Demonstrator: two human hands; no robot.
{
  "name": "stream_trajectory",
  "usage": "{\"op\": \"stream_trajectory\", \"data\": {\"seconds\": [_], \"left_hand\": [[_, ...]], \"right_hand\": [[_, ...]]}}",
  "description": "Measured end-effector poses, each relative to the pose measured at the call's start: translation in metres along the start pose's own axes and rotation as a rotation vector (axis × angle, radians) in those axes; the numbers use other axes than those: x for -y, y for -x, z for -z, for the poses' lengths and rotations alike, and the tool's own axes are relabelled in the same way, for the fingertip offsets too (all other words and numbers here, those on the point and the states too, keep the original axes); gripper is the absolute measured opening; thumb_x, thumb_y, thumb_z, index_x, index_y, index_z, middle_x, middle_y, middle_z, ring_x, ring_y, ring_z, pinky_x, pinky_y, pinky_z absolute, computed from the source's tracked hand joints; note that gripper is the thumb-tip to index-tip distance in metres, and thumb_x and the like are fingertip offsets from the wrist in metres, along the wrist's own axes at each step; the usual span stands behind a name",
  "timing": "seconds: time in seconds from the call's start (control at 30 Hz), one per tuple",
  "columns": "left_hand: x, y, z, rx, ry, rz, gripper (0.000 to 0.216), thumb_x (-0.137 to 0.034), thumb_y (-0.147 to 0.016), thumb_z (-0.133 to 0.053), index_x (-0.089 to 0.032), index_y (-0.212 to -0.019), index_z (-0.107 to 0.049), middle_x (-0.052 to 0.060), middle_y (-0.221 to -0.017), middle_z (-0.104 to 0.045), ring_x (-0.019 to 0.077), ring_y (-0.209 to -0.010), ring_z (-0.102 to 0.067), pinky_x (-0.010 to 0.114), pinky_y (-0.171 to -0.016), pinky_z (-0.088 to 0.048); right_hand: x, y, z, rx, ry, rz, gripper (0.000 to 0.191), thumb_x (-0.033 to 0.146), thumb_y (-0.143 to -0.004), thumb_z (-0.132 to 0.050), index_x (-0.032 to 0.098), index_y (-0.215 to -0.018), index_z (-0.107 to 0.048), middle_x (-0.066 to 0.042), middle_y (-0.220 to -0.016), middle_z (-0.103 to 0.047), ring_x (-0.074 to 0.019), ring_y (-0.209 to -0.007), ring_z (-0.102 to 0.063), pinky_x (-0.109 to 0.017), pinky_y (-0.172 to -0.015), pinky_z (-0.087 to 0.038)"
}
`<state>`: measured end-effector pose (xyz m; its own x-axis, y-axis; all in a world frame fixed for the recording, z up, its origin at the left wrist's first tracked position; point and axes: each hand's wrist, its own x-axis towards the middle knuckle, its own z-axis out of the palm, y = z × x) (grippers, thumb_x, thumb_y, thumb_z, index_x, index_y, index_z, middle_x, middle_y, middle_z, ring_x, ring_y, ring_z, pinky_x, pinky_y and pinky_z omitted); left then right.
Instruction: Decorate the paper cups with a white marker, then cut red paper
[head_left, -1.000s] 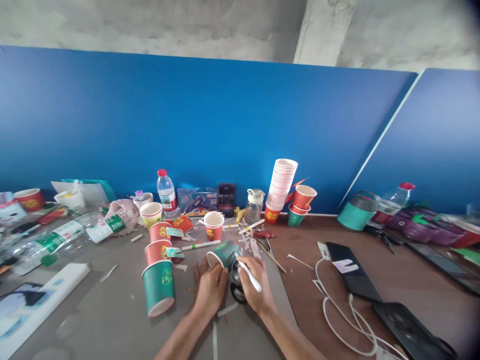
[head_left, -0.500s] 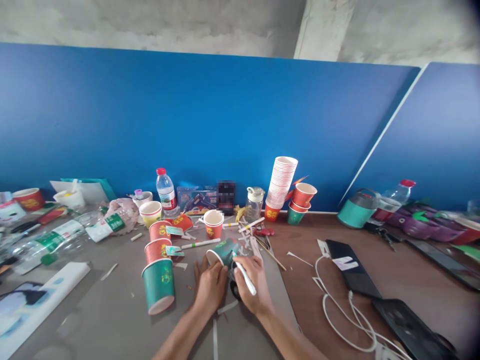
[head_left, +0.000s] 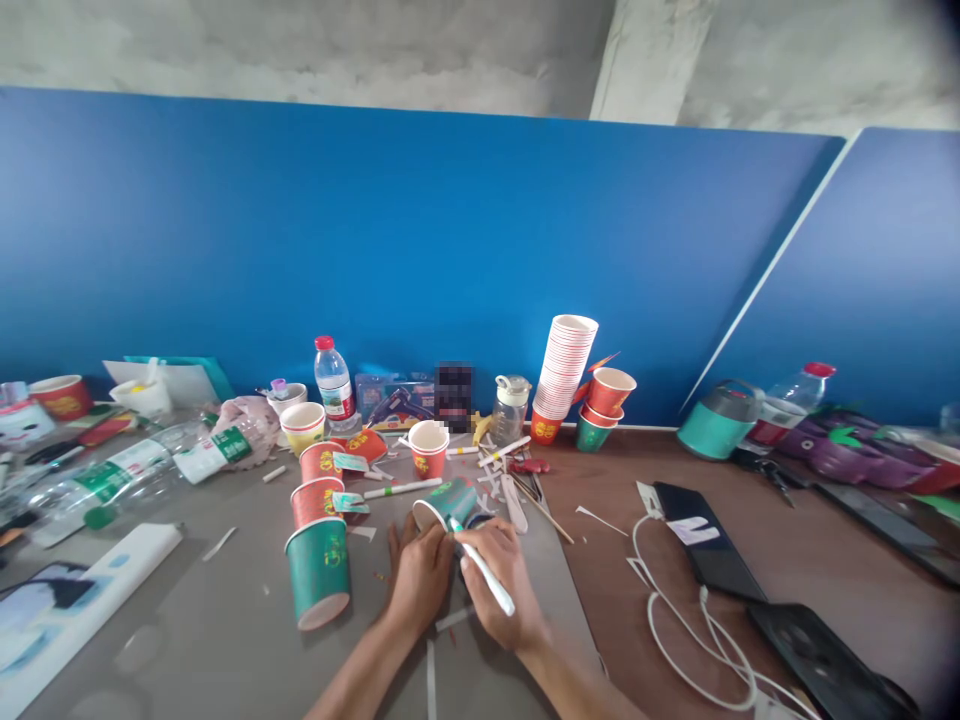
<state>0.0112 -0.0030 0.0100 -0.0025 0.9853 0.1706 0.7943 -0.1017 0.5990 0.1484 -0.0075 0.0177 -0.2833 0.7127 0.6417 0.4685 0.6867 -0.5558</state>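
Observation:
A green paper cup (head_left: 448, 501) lies on its side on the grey table (head_left: 225, 620), mouth toward the left. My left hand (head_left: 420, 575) is closed around its near side and holds it down. My right hand (head_left: 501, 585) grips a white marker (head_left: 486, 572), whose tip touches the cup's wall. Just left of my hands stands a column of three nested-looking cups, green (head_left: 318, 572) in front and two red ones (head_left: 316, 498) behind it.
A tall stack of paper cups (head_left: 564, 372) stands at the blue partition, with water bottles (head_left: 331, 378), a glue gun and loose pens around. A phone (head_left: 694, 535) with a white cable (head_left: 675, 620) lies to the right. Empty plastic bottles (head_left: 112, 475) lie at left.
My right hand has slid left and toward me with the marker, so its tip now meets the cup. The dark object under my right hand is no longer visible.

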Motion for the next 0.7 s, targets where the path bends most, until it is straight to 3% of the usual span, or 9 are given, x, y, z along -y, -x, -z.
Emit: {"op": "stream_trajectory", "data": {"seconds": [0.2,0.37,0.53,0.7], "left_hand": [[0.002,0.000,-0.004,-0.012,-0.014,0.001,0.030,-0.025,-0.085,-0.036,-0.023,-0.073,-0.063,0.005,-0.092,-0.071,0.0285,-0.121,-0.044,0.058,-0.105,-0.014],[0.001,0.000,-0.002,-0.018,0.003,-0.017,0.031,-0.024,-0.086,-0.035,-0.025,-0.079,-0.065,0.003,-0.096,-0.071,0.0272,-0.118,-0.047,0.058,-0.105,-0.016],[0.001,0.001,-0.001,0.000,0.005,-0.009,0.032,-0.025,-0.087,-0.033,-0.024,-0.078,-0.064,0.005,-0.099,-0.070,0.0290,-0.120,-0.044,0.059,-0.105,-0.011],[0.001,0.000,-0.002,0.006,0.015,0.002,0.031,-0.026,-0.086,-0.034,-0.023,-0.076,-0.063,0.005,-0.095,-0.071,0.0296,-0.120,-0.044,0.059,-0.105,-0.010]], "right_hand": [[-0.004,-0.002,-0.002,-0.059,0.049,-0.045,0.023,0.014,-0.081,-0.042,0.020,-0.096,-0.058,-0.004,-0.082,-0.067,-0.0206,-0.075,-0.060,-0.040,-0.080,-0.039],[0.001,0.001,-0.001,0.003,-0.004,-0.017,0.025,0.014,-0.079,-0.043,0.021,-0.098,-0.058,-0.003,-0.081,-0.067,-0.0201,-0.076,-0.060,-0.040,-0.083,-0.038],[0.004,0.001,-0.001,-0.036,0.017,-0.041,0.024,0.014,-0.080,-0.044,0.022,-0.096,-0.059,-0.002,-0.080,-0.067,-0.0197,-0.075,-0.061,-0.038,-0.080,-0.040],[-0.008,-0.002,-0.001,-0.049,0.057,-0.056,0.022,0.015,-0.080,-0.043,0.021,-0.094,-0.060,-0.002,-0.080,-0.068,-0.0191,-0.073,-0.062,-0.037,-0.080,-0.040]]}}
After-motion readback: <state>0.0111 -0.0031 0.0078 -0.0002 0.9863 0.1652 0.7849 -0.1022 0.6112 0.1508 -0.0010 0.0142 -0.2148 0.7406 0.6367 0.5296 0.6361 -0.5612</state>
